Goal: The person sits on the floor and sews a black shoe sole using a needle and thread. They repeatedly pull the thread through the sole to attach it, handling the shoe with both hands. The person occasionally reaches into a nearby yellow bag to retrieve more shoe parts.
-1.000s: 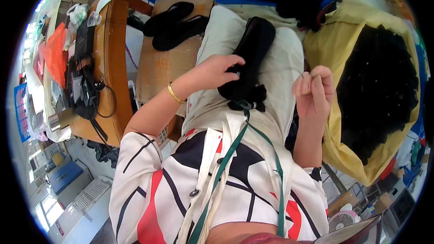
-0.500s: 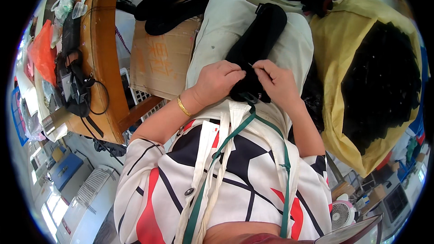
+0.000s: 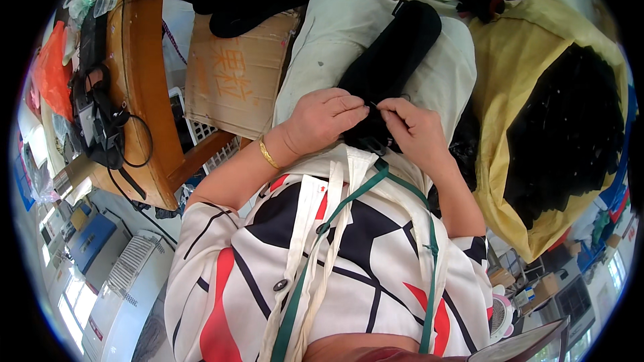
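Note:
On the pale cloth (image 3: 322, 33) over my lap lies a black fabric slipper (image 3: 399, 43), its rounded end pointing away from me to the right. My left hand (image 3: 323, 118), with a gold bracelet at the wrist, pinches the slipper's near part between bent fingers. Opposite it, my right hand (image 3: 417, 129) is closed at the fingertips on a thin needle-like thing (image 3: 375, 105), close to the left fingertips. The black material under both hands is dark, so detail there is hard to make out.
Two more black slippers (image 3: 261, 10) rest on a cardboard box (image 3: 231, 74) at the left, beside a wooden stool or table edge (image 3: 137, 80). A yellow sack (image 3: 493, 154) full of black pieces (image 3: 567, 134) stands at the right. A cable (image 3: 149, 141) loops near the wood.
The right hand has shifted slightly down and right, and its fingers have turned a little. The left hand has moved little. The slipper's far end has swung slightly right.

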A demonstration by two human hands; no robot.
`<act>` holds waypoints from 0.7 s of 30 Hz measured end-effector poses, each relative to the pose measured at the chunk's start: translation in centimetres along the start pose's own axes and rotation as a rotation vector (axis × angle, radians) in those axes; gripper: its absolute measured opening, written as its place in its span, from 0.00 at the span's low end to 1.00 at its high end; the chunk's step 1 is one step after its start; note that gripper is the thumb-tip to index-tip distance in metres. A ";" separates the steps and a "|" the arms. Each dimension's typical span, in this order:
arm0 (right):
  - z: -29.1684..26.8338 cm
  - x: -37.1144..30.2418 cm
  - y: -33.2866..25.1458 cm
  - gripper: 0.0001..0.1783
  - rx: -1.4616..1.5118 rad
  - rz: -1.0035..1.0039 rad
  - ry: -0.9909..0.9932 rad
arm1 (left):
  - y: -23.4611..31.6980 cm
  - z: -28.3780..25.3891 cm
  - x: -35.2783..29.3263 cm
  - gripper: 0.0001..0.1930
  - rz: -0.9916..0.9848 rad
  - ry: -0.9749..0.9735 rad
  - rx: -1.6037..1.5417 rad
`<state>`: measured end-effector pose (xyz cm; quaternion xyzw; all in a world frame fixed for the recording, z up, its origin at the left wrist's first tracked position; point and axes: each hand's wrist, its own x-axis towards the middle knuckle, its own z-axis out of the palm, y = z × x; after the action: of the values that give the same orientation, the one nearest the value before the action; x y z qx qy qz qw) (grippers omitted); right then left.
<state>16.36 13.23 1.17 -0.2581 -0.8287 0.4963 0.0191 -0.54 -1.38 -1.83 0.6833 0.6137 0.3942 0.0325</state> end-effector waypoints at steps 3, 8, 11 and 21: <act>1.1 -0.8 0.4 0.09 0.262 0.201 -0.056 | -0.1 -0.1 0.1 0.13 -0.005 -0.017 -0.010; 1.4 -1.1 -0.7 0.09 0.376 0.312 -0.056 | -0.2 0.2 -0.4 0.14 -0.039 -0.003 0.021; 1.3 -0.9 -0.2 0.09 0.180 0.157 0.019 | -0.3 0.1 -0.3 0.13 -0.027 -0.008 0.019; 0.2 -0.1 -0.4 0.09 -0.115 -0.071 0.031 | -0.2 0.2 -0.3 0.12 -0.012 0.014 0.046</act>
<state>16.25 12.83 1.39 -0.2369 -0.8640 0.4428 0.0350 -0.57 -1.45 -2.23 0.6773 0.6271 0.3845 0.0147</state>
